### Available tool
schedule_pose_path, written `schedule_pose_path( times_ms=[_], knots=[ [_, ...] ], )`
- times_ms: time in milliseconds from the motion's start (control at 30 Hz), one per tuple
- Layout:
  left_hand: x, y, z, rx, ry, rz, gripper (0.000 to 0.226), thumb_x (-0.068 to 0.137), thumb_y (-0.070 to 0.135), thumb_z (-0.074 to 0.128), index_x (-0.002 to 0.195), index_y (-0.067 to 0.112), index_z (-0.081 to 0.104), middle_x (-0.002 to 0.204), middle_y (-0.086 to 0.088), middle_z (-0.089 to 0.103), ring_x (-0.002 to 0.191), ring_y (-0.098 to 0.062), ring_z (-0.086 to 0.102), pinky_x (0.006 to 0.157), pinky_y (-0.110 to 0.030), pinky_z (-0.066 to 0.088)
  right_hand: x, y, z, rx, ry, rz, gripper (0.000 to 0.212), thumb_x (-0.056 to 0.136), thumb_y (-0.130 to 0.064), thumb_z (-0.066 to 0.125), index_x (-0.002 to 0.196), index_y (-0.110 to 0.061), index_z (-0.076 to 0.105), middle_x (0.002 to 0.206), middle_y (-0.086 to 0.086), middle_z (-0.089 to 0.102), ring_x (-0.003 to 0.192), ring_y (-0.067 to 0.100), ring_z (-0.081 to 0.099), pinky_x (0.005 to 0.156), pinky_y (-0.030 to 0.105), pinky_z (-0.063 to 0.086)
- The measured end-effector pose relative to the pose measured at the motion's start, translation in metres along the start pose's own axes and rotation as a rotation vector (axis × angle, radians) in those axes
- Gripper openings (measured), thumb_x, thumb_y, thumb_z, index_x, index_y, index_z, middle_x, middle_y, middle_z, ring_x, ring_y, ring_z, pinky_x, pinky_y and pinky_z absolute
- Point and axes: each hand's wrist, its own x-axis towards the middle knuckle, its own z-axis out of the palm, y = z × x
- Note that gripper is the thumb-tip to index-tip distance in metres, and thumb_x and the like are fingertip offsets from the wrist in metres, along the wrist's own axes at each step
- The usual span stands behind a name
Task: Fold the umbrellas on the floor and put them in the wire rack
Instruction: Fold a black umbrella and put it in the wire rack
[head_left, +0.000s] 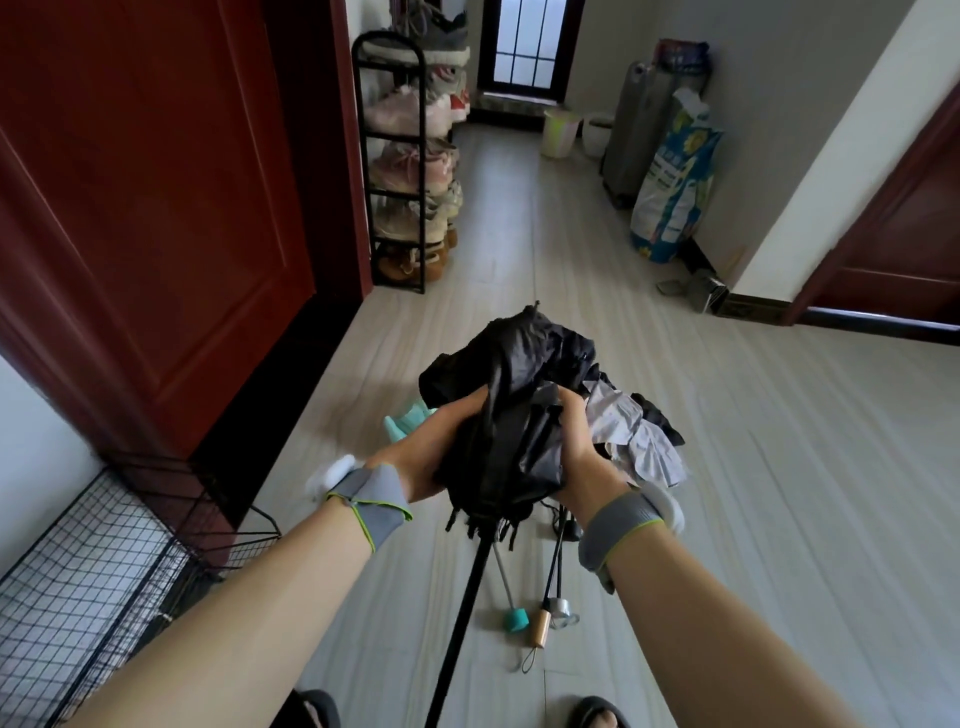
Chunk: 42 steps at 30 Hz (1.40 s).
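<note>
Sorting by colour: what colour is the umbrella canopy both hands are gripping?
The canopy is black, shown best in the head view.

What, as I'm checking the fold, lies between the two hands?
The black umbrella: the left hand and right hand grip its bunched cloth from either side, in the head view.

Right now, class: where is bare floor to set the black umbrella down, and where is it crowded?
Bare: the wide floor between the umbrella pile and the right-hand door; also the strip between shoe rack and sack. Crowded: under the left hand and right hand gripping the black umbrella, where handles lie.
</note>
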Motion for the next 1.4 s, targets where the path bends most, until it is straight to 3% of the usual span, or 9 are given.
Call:
schedule_pose_path(
  times_ms=[233,300,400,533,667,900,1100,1300,1400],
  knots=[
    [0.003,0.000,0.000,-0.022,0.066,0.023,0.066,0.069,0.055,0.076,0.122,0.015,0.073,0.122,-0.011,0.072,0.110,-0.023,0.070,0.094,-0.034,0.051,0.014,0.002,-0.001,-0.213,0.067,-0.033,0.040,0.111,-0.013,0.033,0.074,-0.013,0.046,0.064,0.007,0.053,0.064,0.017,0.050,0.079,0.033,0.053],
    [0.011,-0.001,-0.007,0.019,0.140,0.080,0.076,0.055,0.059,0.085,0.117,0.015,0.075,0.120,-0.013,0.073,0.107,-0.025,0.071,0.093,-0.035,0.053,0.020,0.000,0.001,-0.213,0.073,-0.126,0.034,0.109,-0.009,0.038,0.080,-0.017,0.052,0.066,0.000,0.059,0.060,0.008,0.060,0.065,0.021,0.054],
    [0.016,0.000,-0.015,0.017,0.292,0.165,0.084,0.049,0.059,0.089,0.116,0.012,0.074,0.115,-0.015,0.074,0.105,-0.030,0.072,0.102,-0.043,0.052,0.018,-0.001,-0.008,-0.153,0.035,-0.104,0.027,0.106,-0.031,0.051,0.088,-0.019,0.065,0.073,0.000,0.069,0.064,0.010,0.067,0.053,0.018,0.052],
    [0.020,0.005,-0.028,0.029,0.506,0.218,0.061,0.065,0.054,0.081,0.105,0.008,0.076,0.096,-0.013,0.078,0.091,-0.031,0.075,0.092,-0.043,0.058,0.018,-0.013,-0.027,0.017,-0.018,-0.050,0.047,0.098,-0.058,0.052,0.106,-0.014,0.067,0.101,0.005,0.073,0.084,0.029,0.071,0.069,0.035,0.059],
    [0.025,0.006,-0.041,0.066,0.642,0.226,0.083,0.043,0.075,0.083,0.101,0.016,0.077,0.097,-0.007,0.078,0.087,-0.027,0.075,0.087,-0.041,0.059,0.020,-0.015,-0.038,-0.070,-0.040,-0.050,0.067,0.092,-0.074,0.049,0.110,-0.013,0.070,0.119,0.009,0.074,0.106,0.041,0.071,0.091,0.052,0.057],
    [0.030,0.005,-0.058,0.205,0.862,0.292,0.065,0.049,0.076,0.079,0.093,0.029,0.074,0.099,0.009,0.075,0.098,-0.019,0.071,0.092,-0.042,0.058,0.021,-0.010,-0.040,-0.477,-0.035,-0.218,0.033,0.093,-0.038,0.071,0.104,-0.007,0.075,0.096,0.017,0.071,0.064,0.020,0.065,0.060,0.031,0.045],
    [0.021,0.005,-0.047,0.403,1.010,0.388,0.034,0.086,0.049,0.072,0.104,0.021,0.066,0.114,-0.005,0.068,0.116,-0.029,0.061,0.101,-0.038,0.048,0.022,-0.001,-0.046,-0.917,0.108,-0.396,0.012,0.094,-0.021,0.068,0.083,-0.017,0.072,0.062,-0.010,0.061,0.061,0.007,0.055,0.062,0.022,0.042],
    [0.029,-0.005,-0.037,0.816,1.024,0.307,0.067,0.080,0.058,0.057,0.115,0.003,0.071,0.115,-0.023,0.071,0.112,-0.042,0.064,0.095,-0.043,0.050,0.012,-0.005,-0.010,-0.390,-0.119,-0.197,0.028,0.094,-0.013,0.058,0.068,-0.023,0.060,0.065,-0.012,0.058,0.076,0.013,0.055,0.068,0.032,0.037],
    [0.033,-0.011,-0.022,0.925,0.945,0.190,0.045,0.094,0.035,0.054,0.115,-0.001,0.068,0.118,-0.023,0.068,0.115,-0.042,0.061,0.088,-0.037,0.043,0.010,0.002,0.004,-0.203,-0.252,-0.062,0.033,0.097,-0.010,0.050,0.066,-0.022,0.052,0.062,-0.007,0.055,0.061,0.011,0.055,0.063,0.030,0.038]
  ],
)
